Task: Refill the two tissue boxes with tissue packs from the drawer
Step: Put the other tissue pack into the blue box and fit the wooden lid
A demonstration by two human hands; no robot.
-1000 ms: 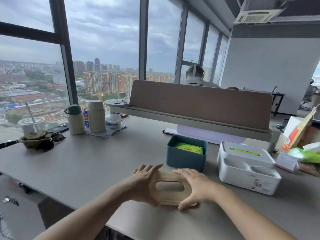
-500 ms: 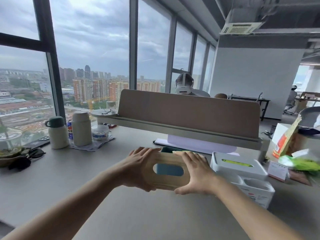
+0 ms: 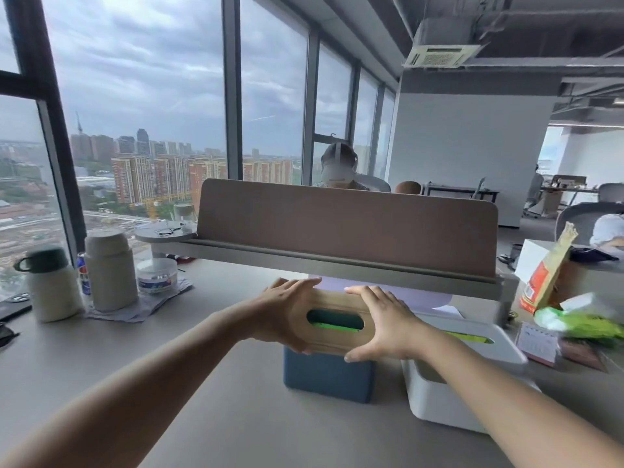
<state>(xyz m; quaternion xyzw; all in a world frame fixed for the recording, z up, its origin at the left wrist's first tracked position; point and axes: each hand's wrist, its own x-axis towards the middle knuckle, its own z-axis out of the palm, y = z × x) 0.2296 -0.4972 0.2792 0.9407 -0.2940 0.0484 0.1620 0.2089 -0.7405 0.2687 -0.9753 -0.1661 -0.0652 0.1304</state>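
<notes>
A wooden lid with an oval slot sits on top of the blue tissue box in the middle of the desk. My left hand grips the lid's left end and my right hand grips its right end. Through the slot a green tissue pack shows inside the box. Right of it stands the white tissue box, closed by a white lid, with a green pack showing in its slot.
A brown divider screen runs across the desk behind the boxes. Flasks and a small tub stand at the left. A snack bag, a green packet and a small calendar crowd the right. A person sits beyond the divider.
Both hands carried the wooden lid up from the near desk and forward, onto the top of the blue box. My view has tilted up.
</notes>
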